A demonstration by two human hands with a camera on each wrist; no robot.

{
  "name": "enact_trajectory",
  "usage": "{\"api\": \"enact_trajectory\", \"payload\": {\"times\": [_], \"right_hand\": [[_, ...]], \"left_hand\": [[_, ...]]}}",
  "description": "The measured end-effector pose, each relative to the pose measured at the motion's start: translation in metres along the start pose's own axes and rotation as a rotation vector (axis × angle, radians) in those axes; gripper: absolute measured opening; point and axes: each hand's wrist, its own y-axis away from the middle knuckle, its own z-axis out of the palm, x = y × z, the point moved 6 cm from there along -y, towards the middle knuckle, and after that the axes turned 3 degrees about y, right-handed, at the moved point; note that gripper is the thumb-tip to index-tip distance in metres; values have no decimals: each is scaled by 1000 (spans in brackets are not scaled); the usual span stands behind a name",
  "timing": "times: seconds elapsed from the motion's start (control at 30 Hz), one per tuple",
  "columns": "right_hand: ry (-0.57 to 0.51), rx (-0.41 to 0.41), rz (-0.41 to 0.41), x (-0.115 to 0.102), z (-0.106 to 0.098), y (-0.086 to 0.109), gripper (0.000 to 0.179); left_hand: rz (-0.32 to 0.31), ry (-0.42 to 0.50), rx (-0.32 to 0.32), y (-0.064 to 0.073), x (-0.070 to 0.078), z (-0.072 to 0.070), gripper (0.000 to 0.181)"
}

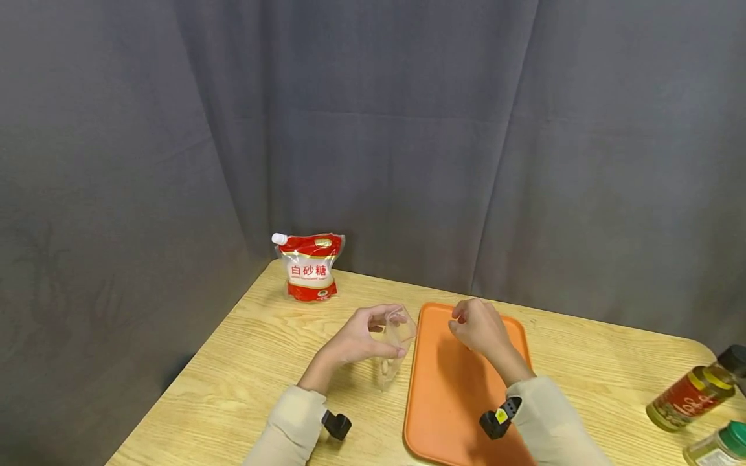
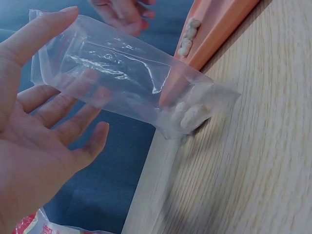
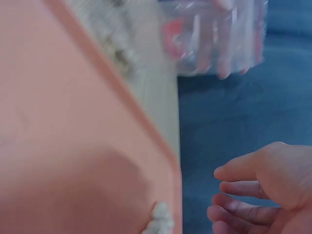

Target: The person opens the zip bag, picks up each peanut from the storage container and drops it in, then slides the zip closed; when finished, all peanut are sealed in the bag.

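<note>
My left hand (image 1: 358, 336) holds a clear plastic bag (image 1: 389, 370) by its upper part, thumb on one side and fingers on the other. Several peanuts (image 2: 195, 116) lie at the bottom of the bag, which hangs just left of the orange tray (image 1: 440, 404). Over the far part of that tray is my right hand (image 1: 480, 327), its fingers loosely bent with nothing between them in the right wrist view. A few more peanuts (image 3: 159, 220) lie on the tray near its far edge, mostly hidden by the right hand in the head view.
A red and white sugar pouch (image 1: 310, 268) with a white cap stands at the back left of the wooden table (image 1: 233, 388). On the right are a bottle (image 1: 690, 398) with a dark cap and a green-lidded jar (image 1: 719, 446). Grey curtains (image 1: 379, 162) hang behind.
</note>
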Motion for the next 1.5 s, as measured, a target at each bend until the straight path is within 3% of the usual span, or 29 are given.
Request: {"api": "enact_trajectory", "payload": {"times": [0.27, 0.6, 0.83, 1.13, 1.5], "right_hand": [[67, 21, 20, 24, 12, 2, 8], [64, 28, 16, 41, 31, 7, 7], [60, 62, -25, 41, 37, 8, 14], [108, 31, 22, 43, 40, 6, 21], [58, 70, 19, 44, 39, 11, 18]], "left_hand": [[-6, 1, -1, 0, -2, 0, 75], [-12, -15, 0, 1, -2, -1, 74], [-3, -20, 0, 2, 0, -1, 74], [4, -24, 0, 1, 0, -2, 74], [-7, -26, -1, 2, 1, 1, 72]]}}
